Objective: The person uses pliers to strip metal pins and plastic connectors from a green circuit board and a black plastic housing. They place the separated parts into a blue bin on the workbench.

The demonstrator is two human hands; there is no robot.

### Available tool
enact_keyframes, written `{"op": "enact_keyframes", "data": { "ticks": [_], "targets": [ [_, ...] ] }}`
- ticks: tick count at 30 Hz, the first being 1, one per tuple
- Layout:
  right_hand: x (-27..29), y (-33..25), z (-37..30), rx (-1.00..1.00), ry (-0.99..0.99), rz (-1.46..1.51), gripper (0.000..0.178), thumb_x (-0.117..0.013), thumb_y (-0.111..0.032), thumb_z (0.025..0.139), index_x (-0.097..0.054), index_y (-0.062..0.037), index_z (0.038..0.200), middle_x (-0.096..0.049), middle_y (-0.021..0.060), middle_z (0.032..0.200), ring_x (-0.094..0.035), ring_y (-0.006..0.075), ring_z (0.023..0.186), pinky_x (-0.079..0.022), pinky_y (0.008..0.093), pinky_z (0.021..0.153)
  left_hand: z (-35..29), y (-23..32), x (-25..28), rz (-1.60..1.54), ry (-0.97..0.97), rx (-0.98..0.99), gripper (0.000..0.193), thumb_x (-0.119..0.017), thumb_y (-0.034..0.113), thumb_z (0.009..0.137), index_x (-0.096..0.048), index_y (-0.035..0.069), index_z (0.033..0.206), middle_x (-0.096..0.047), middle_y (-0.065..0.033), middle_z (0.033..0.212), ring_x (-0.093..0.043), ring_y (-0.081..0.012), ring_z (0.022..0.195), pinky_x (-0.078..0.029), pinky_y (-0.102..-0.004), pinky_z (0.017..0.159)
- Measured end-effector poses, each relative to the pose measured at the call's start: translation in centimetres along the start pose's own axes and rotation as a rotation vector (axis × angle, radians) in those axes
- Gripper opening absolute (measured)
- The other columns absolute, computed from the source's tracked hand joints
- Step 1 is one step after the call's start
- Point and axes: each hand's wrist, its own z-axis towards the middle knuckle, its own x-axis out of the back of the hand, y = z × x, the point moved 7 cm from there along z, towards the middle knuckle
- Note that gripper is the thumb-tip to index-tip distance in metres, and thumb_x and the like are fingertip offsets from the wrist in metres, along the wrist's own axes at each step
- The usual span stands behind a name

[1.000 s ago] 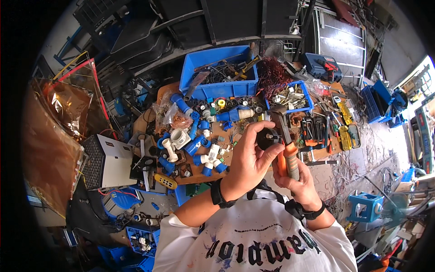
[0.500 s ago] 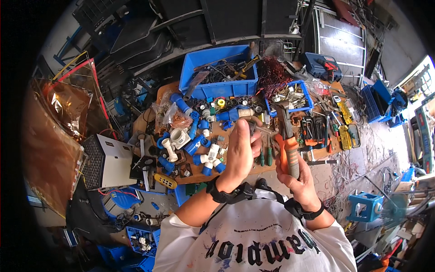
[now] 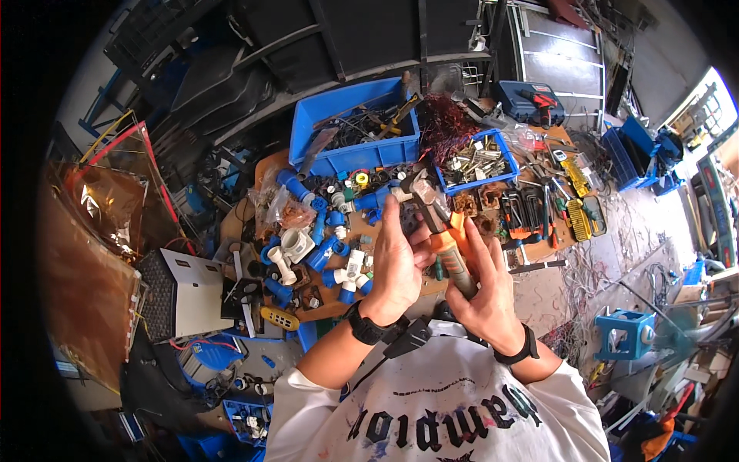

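Gripping orange-and-grey-handled metal pliers (image 3: 443,240), curled right hand (image 3: 486,296); left hand (image 3: 399,269) partly bent alongside, contents unclear; brown wooden table (image 3: 327,309), near edge below; pale wire-strewn floor (image 3: 627,246) spreading rightward

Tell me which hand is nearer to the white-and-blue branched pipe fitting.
Left. The left hand is just right of the white-and-blue branched pipe fitting; the right hand, gripping the orange-and-grey-handled tool, is farther to the right.

Orange-grey tool handles (image 3: 459,274), blue bin (image 3: 363,157), paint-flecked white shirt (image 3: 437,400)
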Motion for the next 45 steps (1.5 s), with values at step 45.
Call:
{"op": "enact_keyframes", "data": {
  "ticks": [45],
  "targets": [
    [4.8, -1.1, 0.3, 0.299, 0.264, 0.004, 0.085, -0.063, 0.0, 0.062, -0.039, 0.0025, 0.143, -0.054, 0.0157, 0.105, -0.055, 0.0301, 0.084, -0.051, 0.0379, 0.065, -0.3, 1.7, -2.0, -0.102, -0.259, 0.1, 0.042, -0.036, 0.051, 0.099, -0.048, 0.013, 0.083, -0.03, 0.0078, 0.059, -0.025, -0.0051, 0.044, -0.022, -0.022, 0.039]
  ]
}}
